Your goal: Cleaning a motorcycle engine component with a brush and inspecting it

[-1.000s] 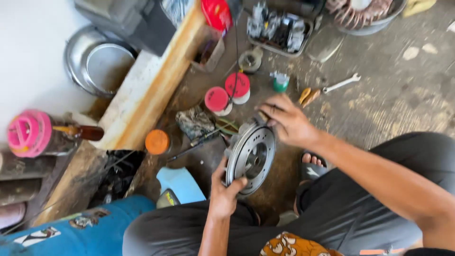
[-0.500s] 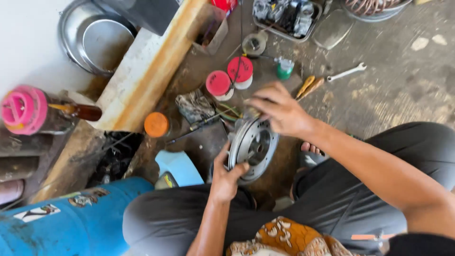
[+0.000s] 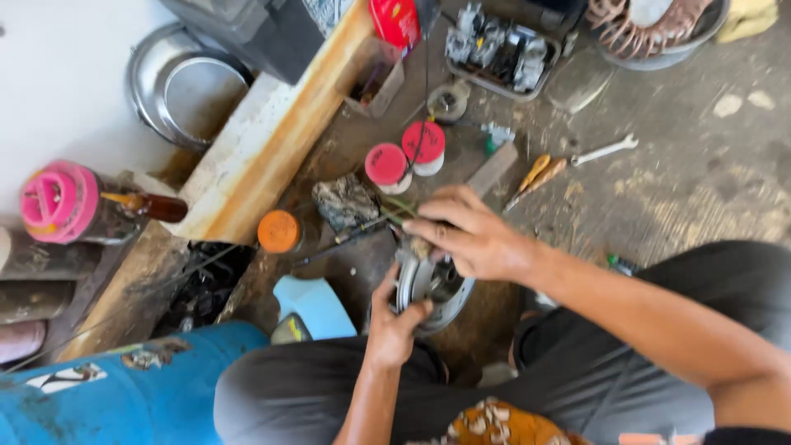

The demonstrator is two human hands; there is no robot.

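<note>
A pink-lidded jar (image 3: 59, 204) lay far left, an orange lid (image 3: 279, 231) nearer the middle. On the floor (image 3: 700, 189) between the knees, the left hand (image 3: 394, 328) gripped the metal disc (image 3: 432, 284) at its lower rim, the right hand (image 3: 470, 235) curled over its top. Two red-capped tubs (image 3: 408, 155) stood behind; a tray of parts (image 3: 501, 51) sat right, beside open concrete.
</note>
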